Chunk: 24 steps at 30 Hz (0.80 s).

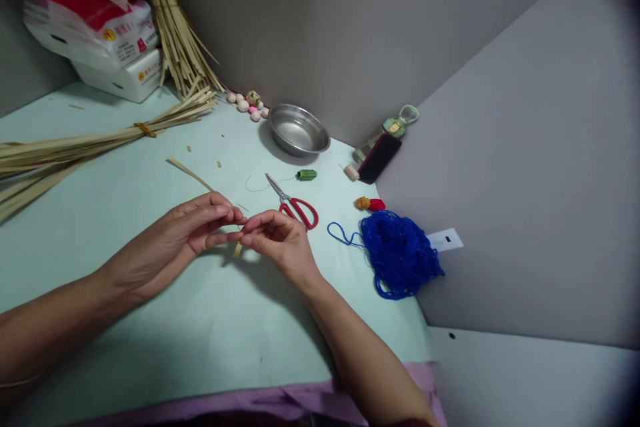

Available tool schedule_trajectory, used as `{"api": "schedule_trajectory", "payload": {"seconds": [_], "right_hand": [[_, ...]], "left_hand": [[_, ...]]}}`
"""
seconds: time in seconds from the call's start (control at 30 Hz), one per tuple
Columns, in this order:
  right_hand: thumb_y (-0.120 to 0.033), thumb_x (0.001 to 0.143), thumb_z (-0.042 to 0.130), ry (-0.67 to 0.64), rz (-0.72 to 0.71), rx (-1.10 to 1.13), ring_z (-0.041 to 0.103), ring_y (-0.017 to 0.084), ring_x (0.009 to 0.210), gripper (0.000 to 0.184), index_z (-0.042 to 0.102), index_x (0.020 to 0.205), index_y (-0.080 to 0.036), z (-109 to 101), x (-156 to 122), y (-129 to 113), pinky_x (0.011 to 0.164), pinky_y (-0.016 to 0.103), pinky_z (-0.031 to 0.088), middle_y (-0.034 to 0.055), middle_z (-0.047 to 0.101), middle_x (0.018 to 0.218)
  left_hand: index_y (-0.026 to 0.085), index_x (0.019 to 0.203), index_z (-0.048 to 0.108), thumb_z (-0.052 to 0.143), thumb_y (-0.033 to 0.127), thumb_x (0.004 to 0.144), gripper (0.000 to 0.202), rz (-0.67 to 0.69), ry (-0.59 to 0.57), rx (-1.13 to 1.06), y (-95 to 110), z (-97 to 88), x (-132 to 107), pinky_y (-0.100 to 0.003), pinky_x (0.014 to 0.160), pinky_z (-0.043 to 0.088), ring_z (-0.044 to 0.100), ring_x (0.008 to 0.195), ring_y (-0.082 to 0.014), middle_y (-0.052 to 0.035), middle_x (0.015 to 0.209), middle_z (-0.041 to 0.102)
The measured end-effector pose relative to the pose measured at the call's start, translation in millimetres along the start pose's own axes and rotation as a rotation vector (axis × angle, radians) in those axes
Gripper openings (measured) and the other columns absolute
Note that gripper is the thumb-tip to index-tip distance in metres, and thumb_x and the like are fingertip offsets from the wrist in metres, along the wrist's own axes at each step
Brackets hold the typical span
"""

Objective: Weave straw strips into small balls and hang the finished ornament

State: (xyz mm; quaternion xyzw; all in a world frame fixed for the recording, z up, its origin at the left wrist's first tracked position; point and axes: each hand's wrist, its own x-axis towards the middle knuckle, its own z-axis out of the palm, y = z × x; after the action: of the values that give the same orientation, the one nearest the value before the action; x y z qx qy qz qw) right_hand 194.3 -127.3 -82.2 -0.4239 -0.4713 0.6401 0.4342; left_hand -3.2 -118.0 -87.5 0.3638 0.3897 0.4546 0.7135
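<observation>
Watching through the head camera, I start at the far left, where a tied bundle of pale straw strips [75, 143] lies flat on the light green table [150, 333], its long axis running from the left edge up toward the back corner, with white packets [100, 33] stacked behind it. My left hand [175, 240] sits just left of centre, fingers curled and thumb pressed to fingertips, pinching one end of a short straw piece [238, 248]. The piece is pale tan, flat and narrow; only a small stub shows below the fingers, hanging roughly upright and tilted slightly, lower end toward me, just above the table. My right hand [280, 243] meets the left fingertip to fingertip and is closed on the same piece. Just behind the right hand lie red-handled scissors [295, 203], blades pointing back-left. Further back stands a steel bowl [299, 130], and to the right a heap of blue cord [397, 253].
</observation>
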Motion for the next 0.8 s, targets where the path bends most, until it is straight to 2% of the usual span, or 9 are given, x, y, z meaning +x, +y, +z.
{"api": "schedule_trajectory", "payload": {"seconds": [0.13, 0.3, 0.47, 0.6, 0.7, 0.8], "right_hand": [[-0.039, 0.068, 0.105, -0.047, 0.029, 0.019, 0.064, 0.013, 0.070, 0.036, 0.077, 0.083, -0.024, -5, 0, 0, 0.068, 0.030, 0.052, -0.0022, 0.073, 0.079], [-0.038, 0.068, 0.106, -0.055, 0.067, 0.040, 0.062, 0.013, 0.068, 0.035, 0.078, 0.082, -0.024, -11, 2, -1, 0.069, 0.030, 0.053, -0.0027, 0.073, 0.078], [-0.035, 0.072, 0.103, -0.084, 0.051, 0.033, 0.064, 0.012, 0.071, 0.026, 0.083, 0.086, -0.024, -10, 0, -3, 0.073, 0.030, 0.054, -0.0017, 0.077, 0.083], [-0.036, 0.073, 0.101, -0.096, 0.016, -0.033, 0.064, 0.013, 0.069, 0.026, 0.080, 0.083, -0.023, -10, 0, -2, 0.070, 0.030, 0.052, -0.0025, 0.075, 0.076], [-0.038, 0.074, 0.101, -0.066, 0.013, -0.066, 0.060, 0.012, 0.065, 0.029, 0.078, 0.082, -0.022, -12, 1, -2, 0.066, 0.029, 0.050, -0.0031, 0.071, 0.072], [-0.040, 0.073, 0.101, -0.026, -0.003, -0.073, 0.059, 0.012, 0.065, 0.032, 0.076, 0.082, -0.023, -12, 2, -3, 0.065, 0.029, 0.050, -0.0026, 0.070, 0.074]], "left_hand": [[0.027, 0.078, 0.085, 0.095, 0.047, 0.079, 0.023, -0.017, 0.004, 0.029, 3, 1.8, -3, -0.039, 0.087, 0.073, 0.076, 0.108, -0.0292, -0.0075, 0.105, 0.082], [0.026, 0.083, 0.086, 0.098, 0.054, 0.075, 0.032, -0.049, 0.019, 0.057, 5, 3.9, -5, -0.039, 0.094, 0.072, 0.078, 0.118, -0.0327, -0.0083, 0.125, 0.085], [0.027, 0.080, 0.086, 0.100, 0.058, 0.072, 0.035, -0.060, 0.006, 0.084, 3, 5.8, -6, -0.033, 0.089, 0.071, 0.080, 0.113, -0.0298, -0.0048, 0.125, 0.085], [0.027, 0.080, 0.084, 0.098, 0.059, 0.076, 0.036, -0.064, -0.015, 0.108, 1, 5.6, -7, -0.032, 0.090, 0.070, 0.080, 0.115, -0.0296, -0.0051, 0.126, 0.085], [0.028, 0.090, 0.084, 0.092, 0.064, 0.083, 0.037, -0.041, 0.017, 0.136, -2, 1.8, -4, -0.032, 0.092, 0.069, 0.078, 0.118, -0.0282, -0.0050, 0.124, 0.084], [0.030, 0.103, 0.084, 0.087, 0.066, 0.086, 0.041, 0.007, 0.028, 0.285, -5, -3.8, -1, -0.033, 0.093, 0.067, 0.079, 0.110, -0.0268, -0.0047, 0.117, 0.084]]}}
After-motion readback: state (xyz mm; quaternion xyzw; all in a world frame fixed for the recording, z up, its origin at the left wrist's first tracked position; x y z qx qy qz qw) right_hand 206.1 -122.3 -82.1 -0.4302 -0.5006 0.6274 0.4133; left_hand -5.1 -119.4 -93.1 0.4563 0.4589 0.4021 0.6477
